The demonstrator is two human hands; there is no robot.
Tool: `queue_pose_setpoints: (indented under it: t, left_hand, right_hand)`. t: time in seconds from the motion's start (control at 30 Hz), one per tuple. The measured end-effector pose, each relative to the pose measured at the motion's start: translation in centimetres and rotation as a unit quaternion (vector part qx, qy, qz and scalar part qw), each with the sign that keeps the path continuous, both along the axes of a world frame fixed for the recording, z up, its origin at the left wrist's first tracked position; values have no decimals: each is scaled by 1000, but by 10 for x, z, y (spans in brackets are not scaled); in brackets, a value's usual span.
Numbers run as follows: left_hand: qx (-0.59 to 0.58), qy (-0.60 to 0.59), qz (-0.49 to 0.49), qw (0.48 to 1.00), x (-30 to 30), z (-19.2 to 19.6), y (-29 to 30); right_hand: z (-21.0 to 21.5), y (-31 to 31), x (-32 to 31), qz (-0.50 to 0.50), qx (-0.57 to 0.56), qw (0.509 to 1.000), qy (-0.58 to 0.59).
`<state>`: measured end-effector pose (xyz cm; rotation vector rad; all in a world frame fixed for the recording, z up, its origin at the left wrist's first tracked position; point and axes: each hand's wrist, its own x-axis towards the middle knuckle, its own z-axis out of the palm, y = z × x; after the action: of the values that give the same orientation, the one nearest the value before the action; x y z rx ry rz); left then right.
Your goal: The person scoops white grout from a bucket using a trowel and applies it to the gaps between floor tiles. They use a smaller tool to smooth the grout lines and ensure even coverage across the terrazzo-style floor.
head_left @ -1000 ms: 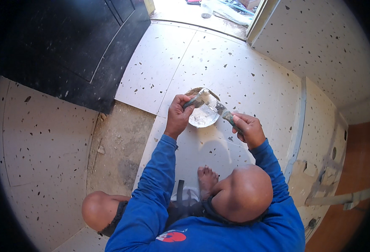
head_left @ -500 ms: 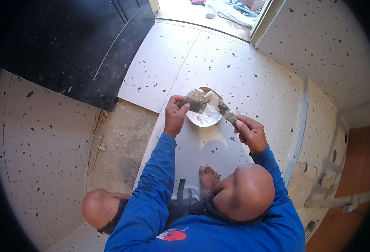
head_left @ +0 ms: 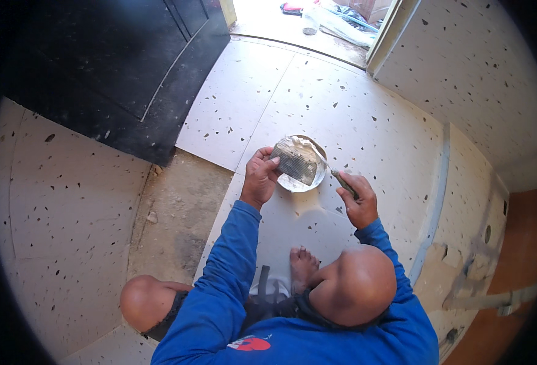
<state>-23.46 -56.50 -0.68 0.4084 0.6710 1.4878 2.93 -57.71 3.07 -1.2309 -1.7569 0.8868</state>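
My left hand grips a wide flat metal scraper by its left edge and holds it tilted over a round bowl of white paste on the floor tile. My right hand is closed around the handle of a narrow putty knife. Its thin blade reaches up and left to the scraper's far edge, where white paste sits. Both blue sleeves come up from the lower edge. The bowl is partly hidden by the scraper.
Pale speckled floor tiles surround the bowl. A bare cement patch lies to the left, beyond it a black door. A doorway with clutter is at the top, a speckled wall at right. My bare foot rests below the bowl.
The scraper has turned broadside and now covers more of the bowl. The putty knife has drawn back to the right, its blade meeting the scraper's far edge.
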Motion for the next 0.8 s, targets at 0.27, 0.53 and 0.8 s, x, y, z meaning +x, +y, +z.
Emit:
queue_pose_setpoints:
  t: [0.27, 0.53, 0.8]
  left_hand:
    - [38, -5, 70, 997, -21, 5, -7]
    - [65, -55, 156, 984, -58, 46, -28]
    - [111, -80, 247, 959, -73, 99, -28]
  right_hand:
    - [-65, 36, -14, 36, -20, 965, -257]
    - [-80, 74, -42, 75, 65, 944, -316]
    - [90, 89, -170, 401, -250, 868, 154]
